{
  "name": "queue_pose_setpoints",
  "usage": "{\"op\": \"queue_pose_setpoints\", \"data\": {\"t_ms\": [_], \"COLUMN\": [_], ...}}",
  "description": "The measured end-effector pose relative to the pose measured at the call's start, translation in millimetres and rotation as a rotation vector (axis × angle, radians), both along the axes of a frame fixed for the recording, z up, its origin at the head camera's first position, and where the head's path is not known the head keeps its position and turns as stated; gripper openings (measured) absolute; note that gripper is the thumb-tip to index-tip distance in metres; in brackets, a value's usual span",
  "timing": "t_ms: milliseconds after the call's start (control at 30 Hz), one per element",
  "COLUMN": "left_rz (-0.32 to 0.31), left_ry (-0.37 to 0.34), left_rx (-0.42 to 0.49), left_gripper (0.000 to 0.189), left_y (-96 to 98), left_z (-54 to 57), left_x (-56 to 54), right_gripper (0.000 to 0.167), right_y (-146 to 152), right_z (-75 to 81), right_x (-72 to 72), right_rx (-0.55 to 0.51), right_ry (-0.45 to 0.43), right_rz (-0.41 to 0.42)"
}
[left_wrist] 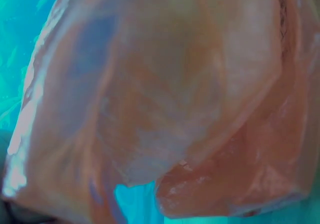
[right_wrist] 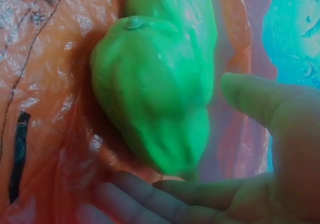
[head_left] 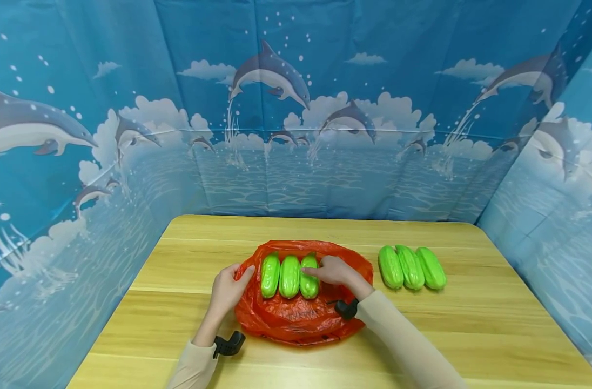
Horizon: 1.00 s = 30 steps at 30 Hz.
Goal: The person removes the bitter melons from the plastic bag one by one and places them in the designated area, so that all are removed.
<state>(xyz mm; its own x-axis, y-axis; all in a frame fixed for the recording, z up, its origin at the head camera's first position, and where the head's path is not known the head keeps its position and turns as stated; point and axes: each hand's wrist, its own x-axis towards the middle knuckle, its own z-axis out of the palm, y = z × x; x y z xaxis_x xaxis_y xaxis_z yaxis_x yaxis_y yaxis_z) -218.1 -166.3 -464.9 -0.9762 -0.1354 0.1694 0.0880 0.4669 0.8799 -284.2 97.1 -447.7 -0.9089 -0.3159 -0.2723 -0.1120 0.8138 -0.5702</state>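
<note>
A red plastic bag (head_left: 296, 324) lies spread open on the table. Inside it, three long, glossy green gourd-like vegetables (head_left: 289, 277) lie side by side. At the bag's left rim my left hand (head_left: 228, 289) pinches the plastic between thumb and fingers; in the left wrist view the bag (left_wrist: 165, 94) covers nearly everything, hiding those fingers. My right hand (head_left: 336, 271) reaches in over the rightmost vegetable. From the right wrist, the thumb (right_wrist: 250, 96) is extended beside a bumpy green vegetable (right_wrist: 150, 84), with a gap between, and the other fingers spread near its lower end.
Three more green vegetables (head_left: 411, 268) lie together on the wooden table (head_left: 471, 324), right of the bag. A dolphin-print curtain (head_left: 286, 178) stands behind the table and along both sides. Each wrist wears a black camera mount (head_left: 230, 344).
</note>
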Motion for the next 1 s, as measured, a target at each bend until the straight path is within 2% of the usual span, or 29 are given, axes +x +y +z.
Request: {"op": "queue_pose_setpoints", "data": {"t_ms": [133, 433, 700, 1000], "left_rz": [-0.005, -0.001, -0.011, -0.011], "left_ry": [-0.001, -0.002, -0.004, -0.007], "left_rx": [0.008, 0.009, 0.012, 0.008], "left_gripper": [0.029, 0.025, 0.027, 0.028], "left_y": [0.5, 1.1, 1.7, 2.2], "left_z": [-0.5, -1.2, -1.4, -0.8], "left_x": [-0.3, -1.3, -1.1, -0.5], "right_gripper": [0.057, 0.088, 0.085, 0.092], "right_y": [0, -3, -7, -6], "right_z": [-3.1, -7.8, -10.4, -16.8], "right_x": [-1.8, -4.5, -4.1, -6.3], "right_rx": [0.010, 0.016, 0.005, -0.062], "right_ry": [0.008, 0.004, 0.020, 0.025], "right_rz": [-0.003, -0.002, -0.025, -0.050]}}
